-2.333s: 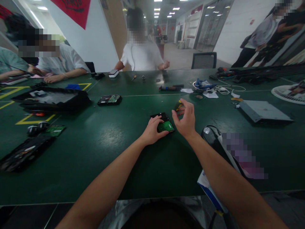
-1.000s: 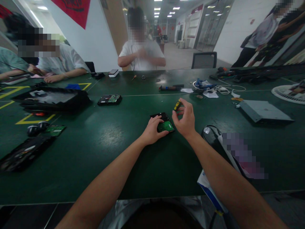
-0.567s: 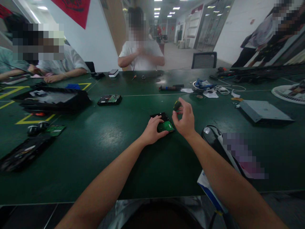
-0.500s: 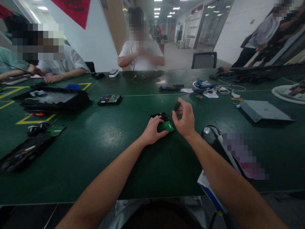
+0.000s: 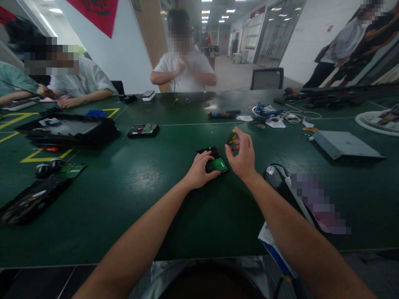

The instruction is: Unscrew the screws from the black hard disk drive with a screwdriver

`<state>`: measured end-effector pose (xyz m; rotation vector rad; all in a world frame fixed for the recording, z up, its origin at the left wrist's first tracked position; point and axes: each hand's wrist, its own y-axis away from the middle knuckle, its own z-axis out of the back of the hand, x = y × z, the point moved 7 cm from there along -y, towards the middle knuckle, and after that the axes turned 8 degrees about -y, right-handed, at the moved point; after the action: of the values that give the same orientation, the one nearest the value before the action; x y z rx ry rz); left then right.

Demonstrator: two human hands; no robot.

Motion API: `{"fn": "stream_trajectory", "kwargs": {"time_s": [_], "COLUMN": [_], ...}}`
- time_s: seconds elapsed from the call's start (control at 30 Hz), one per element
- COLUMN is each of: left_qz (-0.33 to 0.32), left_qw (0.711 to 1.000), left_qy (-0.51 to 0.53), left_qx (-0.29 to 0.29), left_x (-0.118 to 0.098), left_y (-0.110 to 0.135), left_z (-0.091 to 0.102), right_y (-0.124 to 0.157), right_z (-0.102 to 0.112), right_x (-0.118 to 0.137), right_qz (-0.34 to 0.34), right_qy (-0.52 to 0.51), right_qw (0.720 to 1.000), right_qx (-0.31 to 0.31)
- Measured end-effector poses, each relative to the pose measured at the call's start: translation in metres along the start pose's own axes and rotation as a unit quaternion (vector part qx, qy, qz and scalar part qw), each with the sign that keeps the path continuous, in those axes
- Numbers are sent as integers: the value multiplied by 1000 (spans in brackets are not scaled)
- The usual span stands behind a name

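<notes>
A small black hard drive with a green circuit board (image 5: 217, 165) lies on the table in front of me. My left hand (image 5: 201, 169) grips it, fingers over its far left side and thumb along the near edge. Just right of the drive, my right hand (image 5: 242, 154) pinches the black and yellow handle of a screwdriver (image 5: 231, 136) between thumb and fingers. The handle stands roughly upright; its shaft and tip cannot be made out. Another hard drive (image 5: 143, 130), board side up, rests farther off to the left.
A black plastic tray-like casing (image 5: 68, 129) and a dark part with a green board (image 5: 35, 195) lie left. On the right are a metal box (image 5: 347, 145), a cable (image 5: 278, 167) and a white basket (image 5: 375, 121). Tools (image 5: 223, 115) lie ahead; a person (image 5: 183, 68) sits opposite.
The screwdriver handle has turned in my right hand, so more of its yellow shows. My left hand and the hard drive stay put. The person at far left shifted slightly.
</notes>
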<state>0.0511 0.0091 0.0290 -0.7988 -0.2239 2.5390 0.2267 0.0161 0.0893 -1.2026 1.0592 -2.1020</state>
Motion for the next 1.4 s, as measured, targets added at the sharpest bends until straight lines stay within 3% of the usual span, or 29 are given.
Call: {"fn": "stream_trajectory", "kwargs": {"time_s": [0.67,1.13,1.4], "left_qz": [2,5,7], "left_qw": [1000,1000,1000], "left_qy": [3,4,5], "left_qx": [-1,3,2], "left_x": [1,-3,-2], "left_y": [0,1,0], "left_z": [-1,3,1], "right_y": [0,2,2], "right_z": [1,-2,-5], "right_x": [5,-5,-3], "right_qz": [-7,-24,-17], "right_qy": [-3,11,6], "right_qw": [1000,1000,999], "right_qx": [8,7,34]}}
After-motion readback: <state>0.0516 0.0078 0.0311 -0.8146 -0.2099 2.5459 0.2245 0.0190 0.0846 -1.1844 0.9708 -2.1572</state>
